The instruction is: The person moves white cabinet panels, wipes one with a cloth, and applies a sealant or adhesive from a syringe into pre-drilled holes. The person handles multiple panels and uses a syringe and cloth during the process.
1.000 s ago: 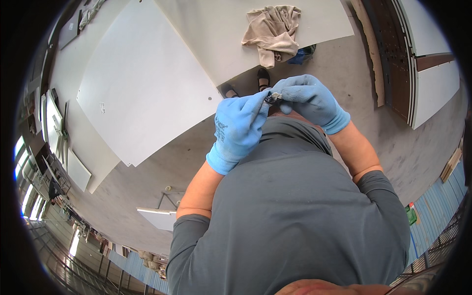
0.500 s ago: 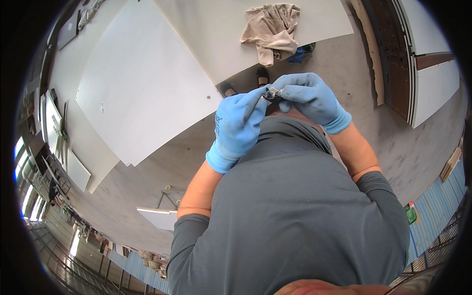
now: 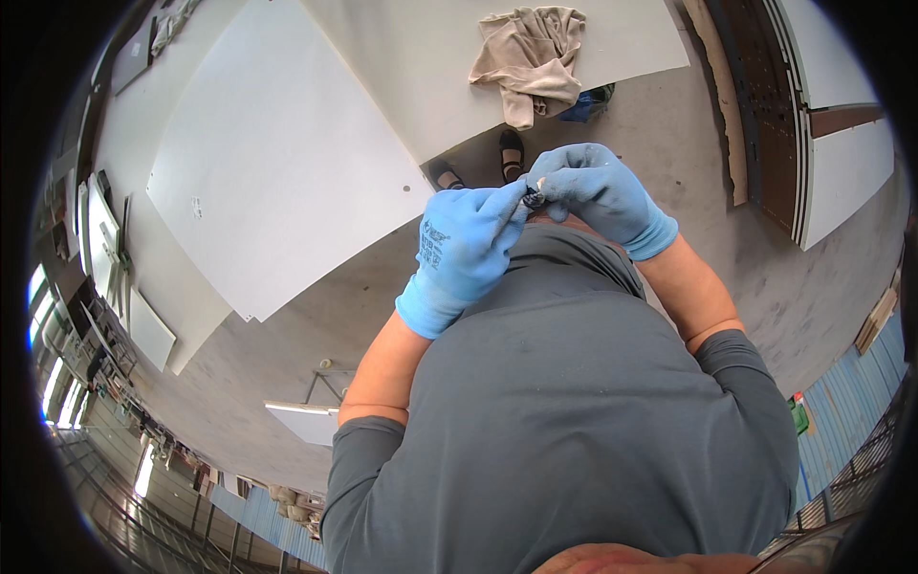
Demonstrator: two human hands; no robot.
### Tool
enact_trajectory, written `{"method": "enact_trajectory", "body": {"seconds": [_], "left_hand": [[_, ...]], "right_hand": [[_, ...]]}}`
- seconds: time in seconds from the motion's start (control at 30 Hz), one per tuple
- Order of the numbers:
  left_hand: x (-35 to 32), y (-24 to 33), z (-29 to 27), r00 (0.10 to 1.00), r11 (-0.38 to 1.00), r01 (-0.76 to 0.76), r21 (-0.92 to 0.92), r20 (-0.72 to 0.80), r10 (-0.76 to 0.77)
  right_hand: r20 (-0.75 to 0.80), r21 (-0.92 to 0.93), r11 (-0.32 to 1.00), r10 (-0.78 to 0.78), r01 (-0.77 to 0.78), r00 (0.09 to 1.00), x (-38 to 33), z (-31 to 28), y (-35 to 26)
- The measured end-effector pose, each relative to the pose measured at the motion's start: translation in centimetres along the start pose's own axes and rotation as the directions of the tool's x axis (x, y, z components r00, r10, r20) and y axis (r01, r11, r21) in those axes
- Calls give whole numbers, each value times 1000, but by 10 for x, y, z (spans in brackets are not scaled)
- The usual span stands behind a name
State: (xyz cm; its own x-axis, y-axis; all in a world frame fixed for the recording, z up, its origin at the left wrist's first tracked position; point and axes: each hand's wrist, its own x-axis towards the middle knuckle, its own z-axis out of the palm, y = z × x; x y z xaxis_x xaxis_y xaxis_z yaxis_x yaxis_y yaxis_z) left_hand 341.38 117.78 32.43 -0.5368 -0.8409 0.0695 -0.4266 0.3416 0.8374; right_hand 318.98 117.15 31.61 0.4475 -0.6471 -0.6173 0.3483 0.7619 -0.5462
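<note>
Both my hands wear light blue work gloves with darkened, greyish fingertips. In front of my waist, my left hand (image 3: pixel 469 244) pinches a small dark, crumpled piece (image 3: pixel 533 198) with pale flecks. From the other side, the fingers of my right hand (image 3: pixel 595 196) are closed on the same piece, close against the left fingertips. It is too small and too covered by the gloves to tell its kind. A whitish bit sticks up by the right fingers.
A large white panel (image 3: pixel 277 163) lies on a pale table to the left. Beyond my hands, a beige cloth (image 3: pixel 528 57) is heaped on the table's edge, above a blue bag (image 3: pixel 579 107). Brown and white boards (image 3: pixel 779 115) stand at the right. More panels (image 3: pixel 103 230) are far left.
The hands have drawn closer together around the small piece. My left wrist has turned so more of the glove's back shows, and the piece is now more hidden.
</note>
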Motion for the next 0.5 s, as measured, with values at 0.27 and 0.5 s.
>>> {"method": "enact_trajectory", "body": {"seconds": [0.27, 0.5], "left_hand": [[7, 18, -1, 853, 719, 453, -527, 22, -521], [12, 20, -21, 709, 280, 626, -728, 381, -593]], "right_hand": [[-81, -21, 995, -100, 99, 992, 7, -1, 7], [-20, -257, 943, -225, 213, 974, 4, 0, -10]]}}
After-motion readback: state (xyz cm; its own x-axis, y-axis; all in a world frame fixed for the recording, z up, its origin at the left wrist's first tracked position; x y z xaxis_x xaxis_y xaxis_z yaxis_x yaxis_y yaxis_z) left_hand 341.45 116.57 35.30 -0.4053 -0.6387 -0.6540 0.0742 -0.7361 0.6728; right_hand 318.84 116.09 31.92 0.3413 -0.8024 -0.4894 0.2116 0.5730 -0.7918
